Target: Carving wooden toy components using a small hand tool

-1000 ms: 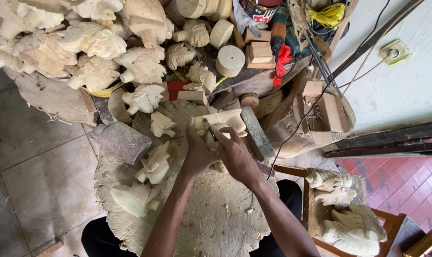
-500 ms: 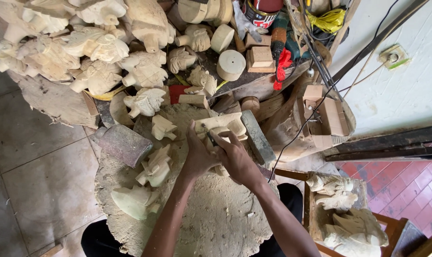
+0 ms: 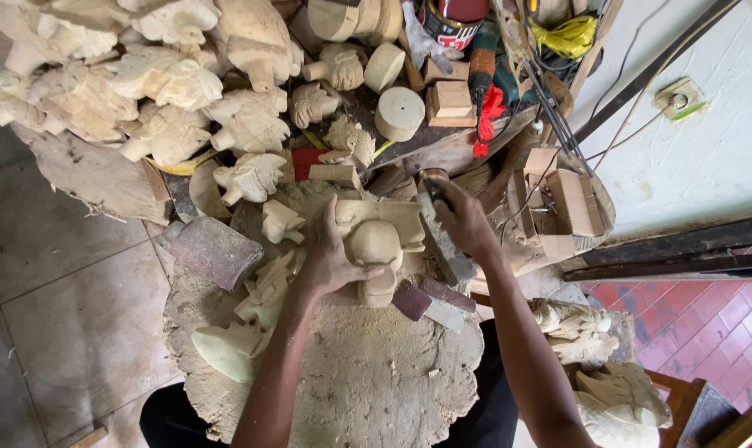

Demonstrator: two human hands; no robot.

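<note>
— Left hand (image 3: pixel 330 261) first: what has it got?

— It wraps around a pale, rounded wooden carving (image 3: pixel 374 253), smooth and unfinished, lying at the centre of the round stump (image 3: pixel 368 390).

— Start with the big things.

— That stump is widest: a rough disc coated in sawdust, on a grey tiled floor (image 3: pixel 53 282). At ten o'clock, a heap of pale carved figures (image 3: pixel 144 83), knobbly and raw. At two o'clock, a white wall (image 3: pixel 708 141) with dark cables.

— And smaller?

— A dull reddish, rough block (image 3: pixel 214 249) at nine o'clock of the carving. More figures (image 3: pixel 600 365) at four o'clock.

— The right hand (image 3: pixel 465 220)?

— At two o'clock of the carving, closed around a dark tool handle (image 3: pixel 434 192); the tool's end is hidden.
</note>
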